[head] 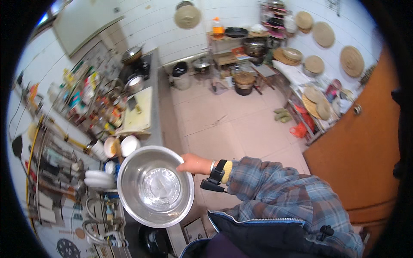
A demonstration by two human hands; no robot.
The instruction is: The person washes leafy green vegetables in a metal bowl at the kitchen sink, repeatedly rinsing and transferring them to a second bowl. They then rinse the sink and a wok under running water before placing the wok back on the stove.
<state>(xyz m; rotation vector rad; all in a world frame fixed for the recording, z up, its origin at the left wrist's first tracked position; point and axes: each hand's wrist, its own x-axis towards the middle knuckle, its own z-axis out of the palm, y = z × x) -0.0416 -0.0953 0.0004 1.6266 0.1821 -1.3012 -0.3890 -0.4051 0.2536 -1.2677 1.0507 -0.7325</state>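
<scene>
My right hand (pixel 194 163) grips the right-hand rim of a large stainless steel basin (pixel 137 180), thumb over the inner side of the rim. The basin is seen from above, its inside shiny, with a patterned ring on its bottom; I cannot tell whether it holds a little water. It hangs over the edge of the counter and sink area, hiding part of it. Just beyond its rim are a white bowl (pixel 129 145) and a bowl with yellowish contents (pixel 109 147). Below the basin, a dark sink or tub (pixel 153 242) is partly visible. My left hand is out of view.
Faucets (pixel 101 230) and stacked white dishes (pixel 99 179) stand left of the basin. A cleaver (pixel 132 104) lies on the cutting board (pixel 139 113) farther along the counter. A wooden door (pixel 351 142) and a loaded side table (pixel 314 82) are at right; a lidded pot (pixel 243 88) sits on the floor.
</scene>
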